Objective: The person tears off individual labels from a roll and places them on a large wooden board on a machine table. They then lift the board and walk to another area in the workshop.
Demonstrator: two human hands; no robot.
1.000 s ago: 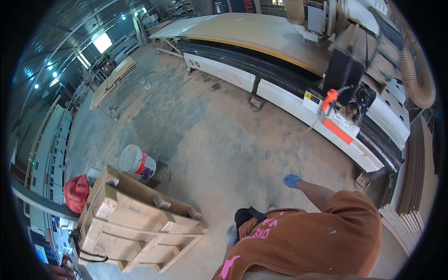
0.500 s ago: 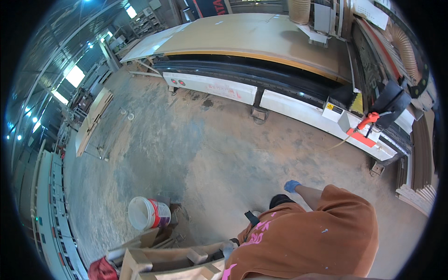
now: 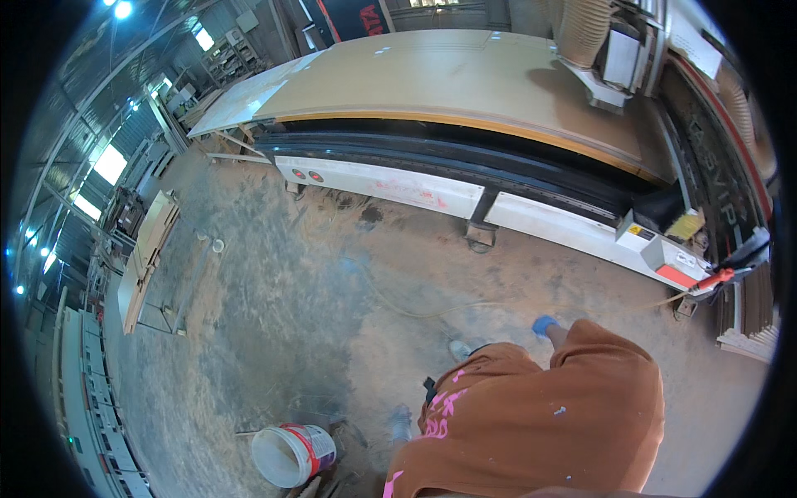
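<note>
My right hand (image 3: 545, 324), in a blue glove, shows just past the brown sleeve at my right side, over the floor. Its fingers are too small and blurred to read, and I see nothing held in it. Beside my shirt's left edge is my left hand (image 3: 401, 422), in a greyish-blue glove, low and partly smeared. Whether it holds anything does not show. Nearest to it is a white bucket (image 3: 281, 458) with a red and white label, tilted with its mouth to the left. A light shoe (image 3: 459, 350) shows ahead of my brown shirt (image 3: 531, 407).
A long flat-bed cutting machine (image 3: 382, 178) bearing a large board (image 3: 448, 70) spans the far side. A red-handled air gun (image 3: 716, 278) hangs at its right corner. A thin hose (image 3: 415, 314) crosses the floor. Stacked panels (image 3: 149, 257) stand at left.
My view has shifted, and the wooden frame at lower left has gone out of sight. The bucket sits lower and farther right in view; the machine's right end has moved toward the right rim.
</note>
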